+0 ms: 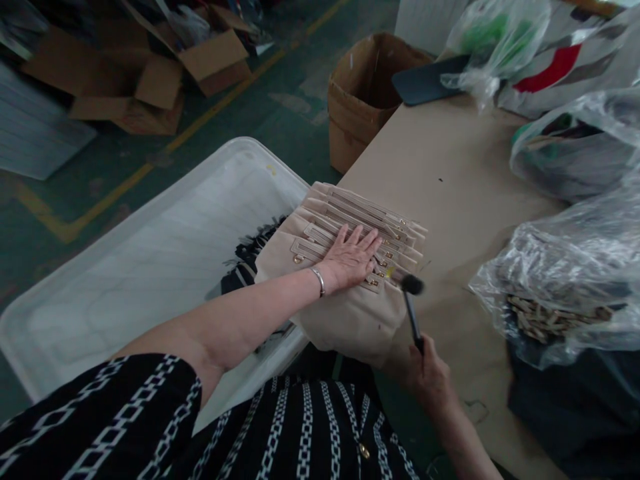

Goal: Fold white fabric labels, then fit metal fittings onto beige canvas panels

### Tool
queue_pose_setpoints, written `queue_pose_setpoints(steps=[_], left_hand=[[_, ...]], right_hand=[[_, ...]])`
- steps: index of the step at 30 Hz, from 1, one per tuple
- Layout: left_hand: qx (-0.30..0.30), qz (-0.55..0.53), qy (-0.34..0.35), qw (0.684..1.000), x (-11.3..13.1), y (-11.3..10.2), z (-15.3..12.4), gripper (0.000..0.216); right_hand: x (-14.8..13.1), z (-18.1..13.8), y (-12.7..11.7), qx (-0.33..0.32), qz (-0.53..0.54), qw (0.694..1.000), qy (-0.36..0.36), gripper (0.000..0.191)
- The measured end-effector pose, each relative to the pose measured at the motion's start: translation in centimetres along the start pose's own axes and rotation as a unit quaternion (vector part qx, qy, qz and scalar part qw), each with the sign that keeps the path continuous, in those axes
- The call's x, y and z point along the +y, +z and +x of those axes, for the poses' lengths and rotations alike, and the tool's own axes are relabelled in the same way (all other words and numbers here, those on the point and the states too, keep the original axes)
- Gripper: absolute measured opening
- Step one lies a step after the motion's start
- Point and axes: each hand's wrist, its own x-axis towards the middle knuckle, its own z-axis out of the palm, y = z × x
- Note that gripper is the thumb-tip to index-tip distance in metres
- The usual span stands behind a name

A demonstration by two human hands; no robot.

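A stack of beige fabric pieces (340,320) with zippers and small gold-coloured metal parts lies over the table's corner, overlapping the rim of a white tub. Pressed flat on its zippered strips is my left hand (351,259), fingers spread, with a bracelet at the wrist. My right hand (431,373) grips the dark handle of a mallet (412,285). The mallet's black head is at the right edge of the stack, close to the metal parts; whether it touches them I cannot tell. Its other end looks yellowish and blurred.
The white tub (125,220) on the left holds black stringy items (245,267). A cardboard bin (350,113) stands beyond the brown table (450,160). Clear plastic bags, one with small metal pieces (550,320), line the right side. Open boxes (125,87) sit on the floor.
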Motion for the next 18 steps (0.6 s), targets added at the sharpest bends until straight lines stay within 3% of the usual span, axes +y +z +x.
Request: queue_pose_setpoints(steps=[3, 7, 10, 12, 15, 18], left_hand=[[-0.004, -0.002, 0.002, 1.0, 0.0, 0.0, 0.1, 0.057], [0.0, -0.002, 0.003, 1.0, 0.0, -0.1, 0.0, 0.057], [0.006, -0.003, 0.009, 1.0, 0.0, -0.2, 0.0, 0.057], [0.005, -0.006, 0.006, 1.0, 0.0, -0.3, -0.1, 0.056], [-0.002, -0.007, 0.0, 1.0, 0.1, -0.3, -0.1, 0.056], [-0.006, -0.007, -0.003, 1.0, 0.1, -0.3, 0.0, 0.056]], right_hand=[[0.1, 0.7, -1.0, -0.036, -0.046, 0.998, 0.013, 0.039], [-0.3, -0.6, -2.9, 0.049, -0.007, 0.999, -0.012, 0.039], [-0.5, -2.1, -2.2, 0.083, 0.043, 0.994, -0.058, 0.036], [-0.4, -2.4, -1.0, 0.02, 0.03, 0.998, -0.056, 0.033], [-0.3, -2.2, 0.4, -0.086, -0.022, 0.996, 0.002, 0.032], [0.1, -2.1, 0.2, -0.066, 0.014, 0.997, 0.04, 0.039]])
